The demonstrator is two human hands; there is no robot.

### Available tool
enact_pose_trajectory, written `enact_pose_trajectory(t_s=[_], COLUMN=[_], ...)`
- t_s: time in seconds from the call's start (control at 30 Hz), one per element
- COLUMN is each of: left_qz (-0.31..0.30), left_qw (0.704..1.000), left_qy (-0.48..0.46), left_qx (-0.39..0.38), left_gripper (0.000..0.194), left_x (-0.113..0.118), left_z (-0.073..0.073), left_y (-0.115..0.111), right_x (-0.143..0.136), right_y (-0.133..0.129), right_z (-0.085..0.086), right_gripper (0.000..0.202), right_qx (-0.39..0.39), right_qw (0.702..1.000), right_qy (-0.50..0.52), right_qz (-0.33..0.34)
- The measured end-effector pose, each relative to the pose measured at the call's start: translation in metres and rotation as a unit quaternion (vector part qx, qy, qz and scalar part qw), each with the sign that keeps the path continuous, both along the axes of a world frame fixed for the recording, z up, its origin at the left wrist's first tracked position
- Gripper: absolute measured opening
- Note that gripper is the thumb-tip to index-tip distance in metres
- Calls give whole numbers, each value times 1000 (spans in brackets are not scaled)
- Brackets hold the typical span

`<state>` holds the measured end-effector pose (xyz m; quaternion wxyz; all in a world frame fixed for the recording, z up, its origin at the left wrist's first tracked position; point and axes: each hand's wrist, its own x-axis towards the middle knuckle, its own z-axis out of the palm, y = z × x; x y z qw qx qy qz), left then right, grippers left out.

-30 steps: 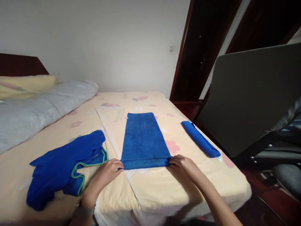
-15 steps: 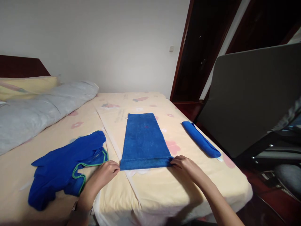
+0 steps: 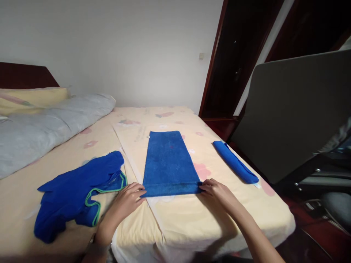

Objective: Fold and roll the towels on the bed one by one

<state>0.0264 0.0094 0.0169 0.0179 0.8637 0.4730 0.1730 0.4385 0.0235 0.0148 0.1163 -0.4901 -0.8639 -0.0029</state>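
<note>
A blue towel (image 3: pixel 170 157) lies flat on the bed, its near edge turned over into a narrow band. My left hand (image 3: pixel 131 197) is at the band's left end, fingers closed around the corner. At the opposite end, my right hand (image 3: pixel 215 190) pinches the right corner of the band. Left of my left hand lies a crumpled blue cloth (image 3: pixel 74 190) with green trim. A rolled blue towel (image 3: pixel 236 162) rests near the bed's right edge, beyond my right hand.
The bed (image 3: pixel 192 223) has a pale yellow patterned sheet. A grey quilt (image 3: pixel 63 118) and a yellow pillow (image 3: pixel 35 98) lie at the left. A dark grey panel (image 3: pixel 290 109) stands close to the bed's right side, with a dark door (image 3: pixel 236 62) behind.
My left hand has shifted slightly right and its fingers now reach over the towel's left corner. My right hand stays at the right corner. The folded band looks about the same.
</note>
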Motion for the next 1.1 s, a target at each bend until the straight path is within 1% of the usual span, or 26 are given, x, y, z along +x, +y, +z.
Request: enact_pose_trajectory(t_s=[0.07,0.27,0.47,0.57,0.67,0.7,0.8,0.87,0.9,1.03,1.1], left_qz=[-1,2,3,-5,-9,-7,-2,1,4,19,28], left_qw=[1000,1000,1000,999,997,996,993,993,993,987,983], left_qy=[0,-5,-17,-36,-77,-92,-119,-116,-112,-123,-137], left_qx=[-5,-13,-13,-11,-9,-9,-17,-36,-47,-97,-121], left_gripper=[16,19,19,16,11,12,27,34,34,25,24], left_x=[-2,-6,-5,-10,-14,-15,-12,-9,-8,-11,-15], left_z=[-2,-2,-2,-2,0,0,1,-1,-2,-7,-7], left_y=[1,1,3,5,5,5,6,7,8,12,13], right_x=[1,5,7,9,10,9,2,-2,-4,0,4], right_y=[0,0,2,2,-1,-1,-3,-2,-1,4,6], right_z=[1,5,1,2,8,10,14,11,8,-7,-13], right_gripper=[17,19,18,16,9,11,34,37,36,35,35], right_qx=[-3,-6,-6,-6,7,13,15,-3,-13,-32,-34], right_qw=[1000,1000,1000,1000,1000,1000,997,996,995,993,993], right_qy=[-7,-16,-8,-4,7,20,67,81,85,101,105], right_qz=[-6,-12,-16,-25,-25,-19,18,44,51,45,43])
